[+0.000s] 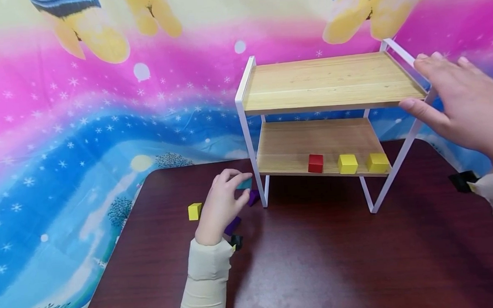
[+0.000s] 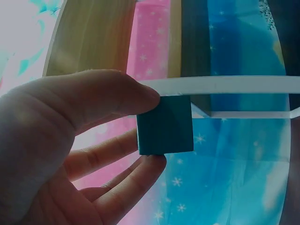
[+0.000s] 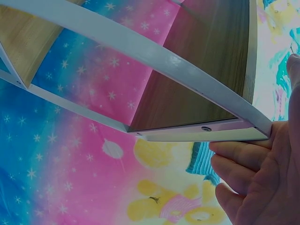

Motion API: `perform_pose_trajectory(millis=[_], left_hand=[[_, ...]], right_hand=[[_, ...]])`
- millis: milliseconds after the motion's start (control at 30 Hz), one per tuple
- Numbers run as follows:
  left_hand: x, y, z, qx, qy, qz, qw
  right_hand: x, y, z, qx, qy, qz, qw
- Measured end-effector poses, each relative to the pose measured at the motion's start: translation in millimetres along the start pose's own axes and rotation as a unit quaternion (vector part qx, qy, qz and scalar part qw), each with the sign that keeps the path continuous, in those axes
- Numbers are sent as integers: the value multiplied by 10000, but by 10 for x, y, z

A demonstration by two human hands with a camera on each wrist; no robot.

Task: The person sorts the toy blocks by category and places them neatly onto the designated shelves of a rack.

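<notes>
My left hand (image 1: 222,208) pinches a teal cube (image 2: 166,125) between thumb and fingertips, just left of the front-left leg of a two-tier wooden shelf (image 1: 330,83) with a white frame. Over the shelf's top right corner is my right hand (image 1: 471,103), fingers extended; in the right wrist view they touch the white side rail (image 3: 206,135). Along the front of the lower tier sit a red cube (image 1: 316,164) and two yellow cubes, one in the middle (image 1: 348,164) and one at the right end (image 1: 377,163).
On the dark table (image 1: 317,261), a yellow block (image 1: 194,211) lies left of my left hand. One purple block (image 1: 254,197) is by the shelf's left leg, and another purple block (image 1: 233,226) is partly hidden by the hand. A patterned cloth (image 1: 63,125) hangs behind.
</notes>
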State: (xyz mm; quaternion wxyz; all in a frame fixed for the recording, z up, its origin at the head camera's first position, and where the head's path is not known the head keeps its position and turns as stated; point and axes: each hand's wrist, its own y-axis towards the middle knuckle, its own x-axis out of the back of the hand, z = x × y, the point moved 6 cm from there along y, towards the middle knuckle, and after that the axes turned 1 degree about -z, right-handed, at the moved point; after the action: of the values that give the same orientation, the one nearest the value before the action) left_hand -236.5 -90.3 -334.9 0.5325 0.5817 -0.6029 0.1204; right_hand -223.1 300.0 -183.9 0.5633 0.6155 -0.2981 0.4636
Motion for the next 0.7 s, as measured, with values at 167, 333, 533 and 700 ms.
perform_pose_trajectory(millis=[167,333,533,700], left_hand=[[38,36,-82,-229,30,-114,9997],[72,54,-153,-369,14,-210,9991],[82,67,-258,-538,-3,-256,9982],[70,80,-330,-690,-73,-330,9970]], right_hand=[[-1,1,-7,5,4,-1,10000],[-1,7,5,35,8,-17,10000],[4,-3,15,2,28,-22,10000],[3,-16,16,-31,57,-22,10000]])
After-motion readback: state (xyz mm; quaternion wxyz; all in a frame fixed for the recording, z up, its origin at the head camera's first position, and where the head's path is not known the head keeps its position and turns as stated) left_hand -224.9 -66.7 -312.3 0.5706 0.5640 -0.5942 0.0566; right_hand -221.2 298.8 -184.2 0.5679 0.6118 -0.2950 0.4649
